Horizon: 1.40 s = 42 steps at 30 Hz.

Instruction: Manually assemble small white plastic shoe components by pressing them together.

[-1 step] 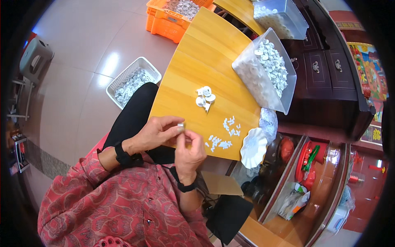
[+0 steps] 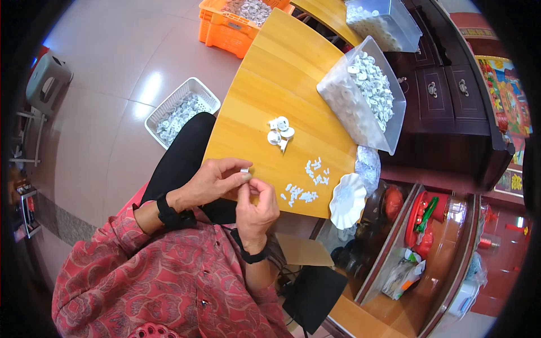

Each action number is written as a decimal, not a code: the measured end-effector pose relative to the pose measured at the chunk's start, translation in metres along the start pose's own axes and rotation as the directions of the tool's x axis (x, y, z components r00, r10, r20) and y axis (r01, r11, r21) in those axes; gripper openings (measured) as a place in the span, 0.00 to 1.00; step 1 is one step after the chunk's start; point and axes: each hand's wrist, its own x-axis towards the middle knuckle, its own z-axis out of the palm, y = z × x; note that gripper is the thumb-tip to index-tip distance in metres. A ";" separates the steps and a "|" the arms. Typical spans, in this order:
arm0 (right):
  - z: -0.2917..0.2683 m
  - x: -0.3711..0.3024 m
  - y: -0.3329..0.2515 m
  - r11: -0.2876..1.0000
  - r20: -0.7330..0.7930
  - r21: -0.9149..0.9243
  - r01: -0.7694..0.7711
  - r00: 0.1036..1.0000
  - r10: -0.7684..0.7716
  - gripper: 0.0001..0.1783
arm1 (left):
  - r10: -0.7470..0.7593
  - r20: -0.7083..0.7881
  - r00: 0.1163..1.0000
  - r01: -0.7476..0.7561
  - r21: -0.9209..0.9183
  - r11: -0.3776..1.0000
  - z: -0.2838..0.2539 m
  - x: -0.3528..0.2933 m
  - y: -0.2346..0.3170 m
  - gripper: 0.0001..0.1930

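Over the near edge of the table, my left hand (image 2: 211, 183) pinches a small white plastic part (image 2: 244, 170) between thumb and fingers. Close against it, my right hand (image 2: 256, 213) has its fingertips pressed together at the lower side of that part; whatever they grip is hidden. Several white round plastic pieces with stems (image 2: 280, 134) lie in a cluster beyond my hands. To the right of my hands, tiny white plastic pegs (image 2: 298, 195) are scattered in two loose groups on the wooden table (image 2: 253, 101).
A clear bin (image 2: 352, 107) of white parts stands at the table's right edge, a white scalloped dish (image 2: 346, 201) at its near right corner. On the floor at left is a white basket (image 2: 155, 121) of parts; farther off, an orange crate (image 2: 222, 34). Dark drawers (image 2: 445, 96) stand right.
My right hand has shifted very slightly left, toward the left fingertips. The small white part stays in my left hand, and the things on the table have not moved.
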 end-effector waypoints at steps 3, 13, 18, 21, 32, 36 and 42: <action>-0.006 -0.004 -0.002 0.996 0.010 0.089 -0.025 1.000 0.024 0.07 | -0.150 0.064 0.987 0.158 -0.158 0.975 -0.001 0.001 0.013 0.17; -0.056 -0.030 0.056 0.936 -0.093 -0.348 -0.046 0.996 0.014 0.08 | -0.196 0.098 0.976 0.213 -0.225 0.951 -0.004 0.001 0.017 0.17; -0.056 -0.030 0.052 0.869 0.012 -0.495 -0.004 1.000 0.012 0.13 | -0.178 0.102 0.979 0.195 -0.196 0.961 -0.003 0.002 0.015 0.16; -0.054 -0.030 0.056 0.915 0.059 -0.403 0.029 0.998 -0.006 0.16 | -0.170 0.102 0.980 0.187 -0.202 0.961 -0.004 0.000 0.015 0.16; -0.053 -0.029 0.064 0.905 -0.021 -0.424 -0.016 1.000 0.008 0.15 | -0.185 0.091 0.979 0.199 -0.195 0.960 -0.004 0.001 0.016 0.17; -0.054 -0.034 0.067 0.920 -0.038 -0.392 -0.026 0.999 0.012 0.14 | -0.176 0.100 0.979 0.192 -0.192 0.962 -0.004 0.002 0.017 0.17; -0.054 -0.029 0.035 0.878 0.134 -0.462 0.124 0.989 -0.069 0.17 | -0.177 0.095 0.980 0.193 -0.209 0.959 -0.005 0.002 0.013 0.16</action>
